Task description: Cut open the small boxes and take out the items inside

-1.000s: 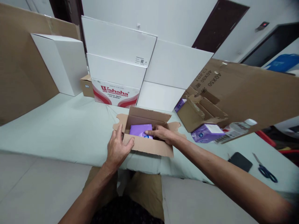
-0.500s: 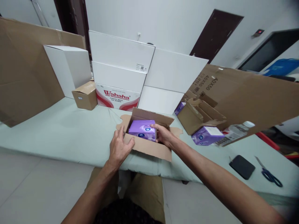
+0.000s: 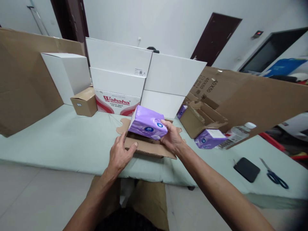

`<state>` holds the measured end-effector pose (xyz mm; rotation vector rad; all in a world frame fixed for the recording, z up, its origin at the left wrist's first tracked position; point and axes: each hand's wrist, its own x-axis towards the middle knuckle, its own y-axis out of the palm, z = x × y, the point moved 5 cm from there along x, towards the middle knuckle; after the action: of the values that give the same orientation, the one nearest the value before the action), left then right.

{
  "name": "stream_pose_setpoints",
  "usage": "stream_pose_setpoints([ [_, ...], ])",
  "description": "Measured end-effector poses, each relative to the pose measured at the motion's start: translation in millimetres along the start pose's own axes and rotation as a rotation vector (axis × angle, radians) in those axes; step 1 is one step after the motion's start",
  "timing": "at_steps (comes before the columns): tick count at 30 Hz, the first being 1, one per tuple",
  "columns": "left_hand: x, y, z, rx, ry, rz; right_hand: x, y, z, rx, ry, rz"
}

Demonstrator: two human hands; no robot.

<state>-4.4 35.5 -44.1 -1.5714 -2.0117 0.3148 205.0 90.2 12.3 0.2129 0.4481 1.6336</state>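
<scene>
A right hand (image 3: 171,137) is pinching a purple, plastic-wrapped rectangular pack (image 3: 147,122) over an open brown cardboard box (image 3: 150,148), a spread left hand (image 3: 120,153) touching its corner.

A pale green, cloth-covered table (image 3: 60,144) bears an open brown cardboard box (image 3: 148,147) near its front edge. Further back stand a small closed brown cardboard carton (image 3: 86,104) and a white red-printed carton (image 3: 117,103); to the right are a purple plastic-wrapped pack (image 3: 209,140), a flat black rectangular object (image 3: 247,169) and dark-handled metal scissors (image 3: 275,177).
</scene>
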Motion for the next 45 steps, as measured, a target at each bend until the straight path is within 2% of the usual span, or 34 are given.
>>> stream_pose_setpoints([
  [5, -13.0, 0.2, -3.2, -0.033, -0.001, 0.113, -21.1, -14.3, 6.5, 0.083, -0.079, 0.010],
  [7, -15.7, -5.4, -4.5, -0.017, 0.059, 0.035, -32.9, -18.7, 6.2, 0.085, -0.064, -0.008],
  [10, -21.6, -24.0, -8.9, -0.014, 0.178, -0.170, -52.3, -23.9, 5.6, 0.062, -0.032, -0.095],
  [12, -27.2, -35.7, -16.6, -0.068, 0.272, -0.204, -64.1, -25.9, 5.3, 0.021, -0.009, -0.160],
  [14, -32.7, -42.3, -28.8, -0.162, 0.374, -0.117, -73.0, -26.0, 6.0, -0.038, -0.004, -0.200],
  [17, -38.7, -41.7, -46.0, -0.304, 0.454, 0.099, -81.1, -21.6, 6.4, -0.149, -0.010, -0.192],
  [20, -38.7, -33.8, -51.8, -0.399, 0.407, 0.209, -86.5, -15.3, 2.2, -0.224, 0.029, -0.131],
  [23, -35.5, -24.8, -49.5, -0.484, 0.325, 0.196, -93.6, -11.6, -2.6, -0.248, 0.057, -0.065],
  [25, -33.4, -19.8, -47.6, -0.566, 0.275, 0.164, -99.5, -10.2, -3.0, -0.242, 0.000, -0.035],
  [30, -27.9, -10.7, -46.4, -0.783, 0.156, 0.131, -115.0, -3.1, -6.3, -0.329, -0.327, -0.034],
  [33, -26.4, -7.5, -46.1, -0.820, 0.113, 0.136, -119.0, 1.3, -17.6, -0.408, -0.441, -0.141],
  [38, -30.7, -8.4, -40.0, -0.707, 0.113, 0.054, -125.2, 6.2, -33.8, -0.420, -0.577, -0.326],
  [45, -42.5, -10.3, -41.4, -0.734, 0.162, 0.072, -144.2, 12.4, -43.6, -0.472, -0.746, -0.465],
])
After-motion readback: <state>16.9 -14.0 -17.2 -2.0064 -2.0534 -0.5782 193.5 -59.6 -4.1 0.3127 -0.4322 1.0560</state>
